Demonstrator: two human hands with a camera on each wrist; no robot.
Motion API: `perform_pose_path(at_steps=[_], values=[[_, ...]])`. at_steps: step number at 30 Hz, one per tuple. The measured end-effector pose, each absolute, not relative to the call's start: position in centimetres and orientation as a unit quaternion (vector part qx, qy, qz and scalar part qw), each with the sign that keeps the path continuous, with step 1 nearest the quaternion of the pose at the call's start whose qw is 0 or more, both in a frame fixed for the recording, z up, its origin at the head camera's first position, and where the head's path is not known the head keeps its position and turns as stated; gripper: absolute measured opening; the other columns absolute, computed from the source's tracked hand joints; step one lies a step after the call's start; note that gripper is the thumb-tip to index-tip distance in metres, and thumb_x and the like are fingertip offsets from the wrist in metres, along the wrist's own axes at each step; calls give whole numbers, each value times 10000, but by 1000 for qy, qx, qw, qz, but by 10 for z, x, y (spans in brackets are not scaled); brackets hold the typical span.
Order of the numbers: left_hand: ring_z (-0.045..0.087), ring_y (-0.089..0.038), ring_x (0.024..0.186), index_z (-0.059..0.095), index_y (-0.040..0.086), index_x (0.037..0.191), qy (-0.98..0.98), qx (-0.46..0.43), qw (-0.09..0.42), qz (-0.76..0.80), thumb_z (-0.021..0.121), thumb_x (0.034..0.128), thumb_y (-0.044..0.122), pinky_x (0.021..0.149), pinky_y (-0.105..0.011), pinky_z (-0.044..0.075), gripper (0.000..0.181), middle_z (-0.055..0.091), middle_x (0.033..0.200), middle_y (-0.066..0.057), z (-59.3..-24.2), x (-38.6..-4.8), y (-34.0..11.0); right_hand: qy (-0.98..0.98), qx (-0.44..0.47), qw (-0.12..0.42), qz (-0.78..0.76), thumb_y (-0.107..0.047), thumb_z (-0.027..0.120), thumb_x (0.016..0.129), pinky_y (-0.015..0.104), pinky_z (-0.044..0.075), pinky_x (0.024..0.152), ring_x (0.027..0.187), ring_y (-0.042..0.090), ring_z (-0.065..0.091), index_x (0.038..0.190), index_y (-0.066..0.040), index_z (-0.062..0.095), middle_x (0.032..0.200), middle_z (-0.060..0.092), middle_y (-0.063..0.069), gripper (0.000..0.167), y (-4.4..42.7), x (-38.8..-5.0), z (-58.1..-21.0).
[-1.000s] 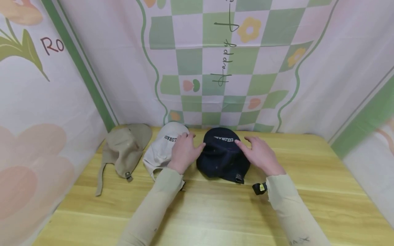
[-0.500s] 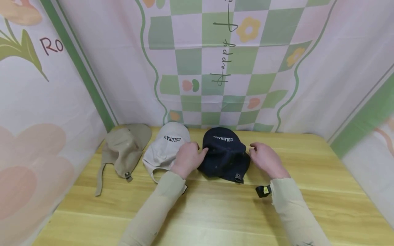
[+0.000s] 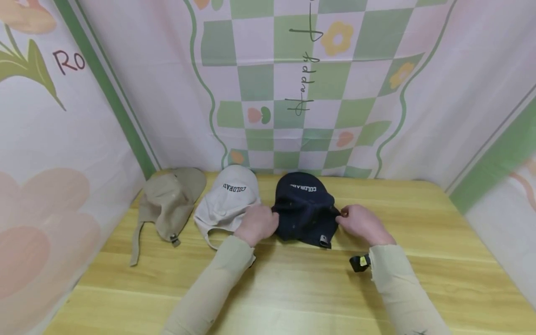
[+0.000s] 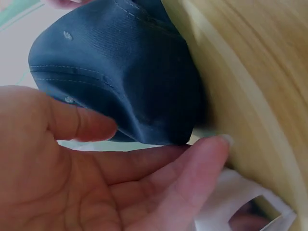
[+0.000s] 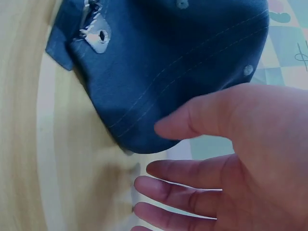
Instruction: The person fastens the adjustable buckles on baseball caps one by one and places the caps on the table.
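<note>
Hands [image 3: 257, 224] [image 3: 363, 224] either side, navy cap [image 3: 304, 216] between

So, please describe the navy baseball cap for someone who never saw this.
On the wooden table, between the left hand and right hand, is the navy baseball cap. It is rightmost and dark, unlike the off-white baseball cap and khaki baseball cap.

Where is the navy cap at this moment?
In the head view, the navy cap is just right of centre, near the far edge of the table, to the right of the white cap.
</note>
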State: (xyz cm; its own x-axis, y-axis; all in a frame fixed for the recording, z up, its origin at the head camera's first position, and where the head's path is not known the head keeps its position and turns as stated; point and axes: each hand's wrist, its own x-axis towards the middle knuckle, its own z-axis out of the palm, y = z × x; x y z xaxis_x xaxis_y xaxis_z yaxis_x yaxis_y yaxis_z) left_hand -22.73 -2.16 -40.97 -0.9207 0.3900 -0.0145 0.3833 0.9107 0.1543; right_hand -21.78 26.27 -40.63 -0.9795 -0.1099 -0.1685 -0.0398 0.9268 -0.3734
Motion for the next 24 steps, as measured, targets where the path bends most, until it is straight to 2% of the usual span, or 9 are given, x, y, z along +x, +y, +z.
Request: perform_pose_path(at_steps=[5,8,11,18,22,24], values=[[645,-355,1070,732,-61,1023,971,150,72,172,407,1067,301,939,-426,514,488,682,1164,-236,-412,-228,-22,974,-34,92,-206,-361,617,969,477,500,764,823,288,590,1175,43,698,1099,687,216,460,263,-218,-410],[638,-348,1081,721,-50,1024,964,131,87,213,410,1069,324,945,-421,509,489,666,1200,-233,-414,-230,-23,973,-32,87,-210,-431,633,961,420,463,673,742,259,556,1026,-7,720,937,676,140,437,263,-217,-411],[641,-341,1058,708,-35,1003,957,119,94,248,421,1063,335,935,-415,509,472,663,1194,-226,-415,-232,-24,973,-28,83,-213,-456,639,958,387,423,621,688,248,532,888,-58,672,808,618,78,406,262,-217,-413],[637,-297,885,674,38,854,945,109,83,295,449,1052,335,852,-395,522,422,672,985,-163,-412,-233,-26,971,-18,79,-226,-440,638,961,373,399,596,660,242,513,835,-71,621,745,569,63,391,262,-218,-414],[630,-286,850,656,39,856,938,105,69,322,502,1038,337,835,-401,522,382,646,886,-122,-413,-234,-25,970,-15,80,-228,-456,637,958,373,398,593,658,242,512,844,-66,624,748,573,64,406,263,-219,-414],[644,-288,874,665,29,879,936,104,56,331,534,1031,367,844,-404,525,393,659,900,-119,-414,-234,-24,970,-15,77,-228,-461,639,956,370,400,588,651,238,512,838,-68,626,743,576,61,411,262,-219,-414]])
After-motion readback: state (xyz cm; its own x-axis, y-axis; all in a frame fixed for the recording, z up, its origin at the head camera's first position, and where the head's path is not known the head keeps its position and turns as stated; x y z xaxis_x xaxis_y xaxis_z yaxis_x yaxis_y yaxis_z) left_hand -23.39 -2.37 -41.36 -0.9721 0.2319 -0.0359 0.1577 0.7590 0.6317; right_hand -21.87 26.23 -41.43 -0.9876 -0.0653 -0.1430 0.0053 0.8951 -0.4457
